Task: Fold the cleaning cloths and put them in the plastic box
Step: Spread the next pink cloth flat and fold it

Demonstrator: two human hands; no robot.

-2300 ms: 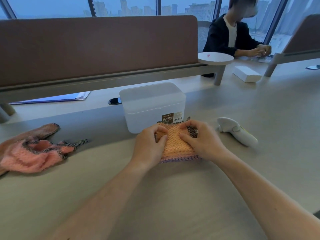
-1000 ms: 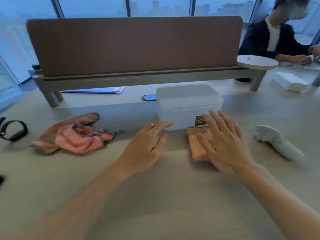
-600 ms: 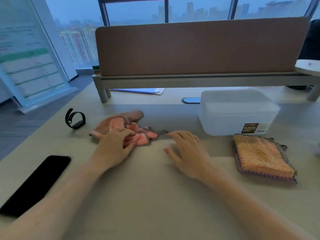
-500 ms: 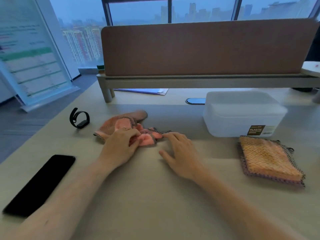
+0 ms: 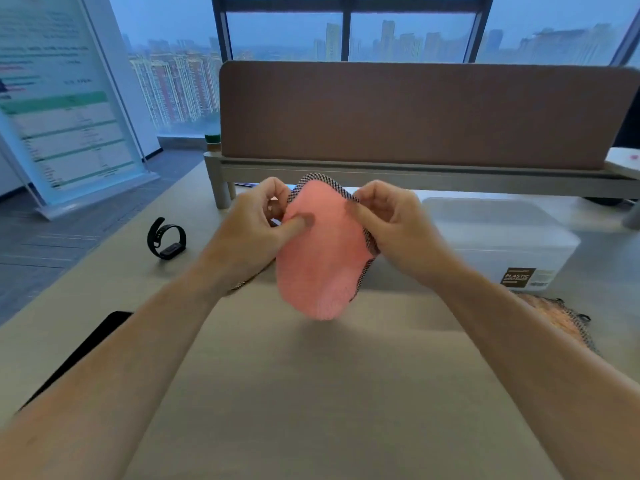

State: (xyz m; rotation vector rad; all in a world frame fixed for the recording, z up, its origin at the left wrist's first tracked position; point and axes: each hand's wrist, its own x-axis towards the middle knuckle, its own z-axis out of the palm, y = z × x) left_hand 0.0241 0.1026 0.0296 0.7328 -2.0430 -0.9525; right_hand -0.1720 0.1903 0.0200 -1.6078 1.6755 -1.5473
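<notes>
Pinching pink cloth (image 5: 322, 261) edges: left hand (image 5: 251, 235), right hand (image 5: 398, 232).

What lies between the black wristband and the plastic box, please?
The pink cloth, pinched by the left hand and right hand, seen in the head view.

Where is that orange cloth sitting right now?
In the head view, the orange cloth lies on the table at the far right, just in front of the plastic box, right of the raised pink cloth.
</notes>
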